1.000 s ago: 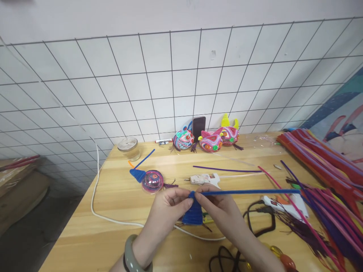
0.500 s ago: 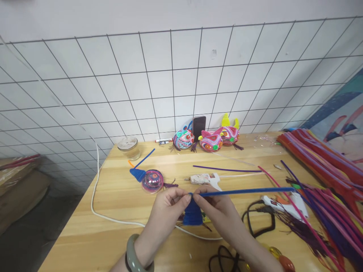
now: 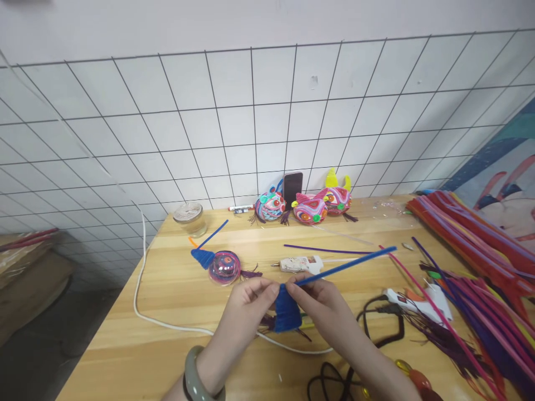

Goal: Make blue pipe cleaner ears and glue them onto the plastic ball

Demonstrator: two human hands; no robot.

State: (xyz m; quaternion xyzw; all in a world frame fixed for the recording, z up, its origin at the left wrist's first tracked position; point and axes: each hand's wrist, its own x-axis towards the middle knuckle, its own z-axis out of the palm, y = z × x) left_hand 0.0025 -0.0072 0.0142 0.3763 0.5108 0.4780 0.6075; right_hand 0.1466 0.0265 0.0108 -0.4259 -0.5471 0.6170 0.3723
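Between my two hands hangs a blue piece of folded pipe cleaner (image 3: 287,312), a tapered flat shape that widens downward. My left hand (image 3: 253,303) pinches its upper left corner. The fingers of my right hand (image 3: 315,298) close on its upper right, where a loose blue pipe cleaner end (image 3: 351,264) sticks out to the right and slants upward. Behind the blue piece, dark purple threads and a bit of yellow show on the table, mostly hidden. A similar blue triangle (image 3: 203,258) lies further left, touching a round clear-topped ornament (image 3: 225,267) with a purple tassel.
Beyond my hands lies a white glue gun (image 3: 298,264); a second glue gun (image 3: 418,303) with black cable is at right. Bundles of pipe cleaners (image 3: 472,239) cover the right side. Decorated balls (image 3: 309,209), a phone (image 3: 293,189) and a glass jar (image 3: 190,219) stand along the back.
The loose blue end has swung from nearly level to slanting upward. The flat blue piece has shifted slightly right and tilted, still between both hands.
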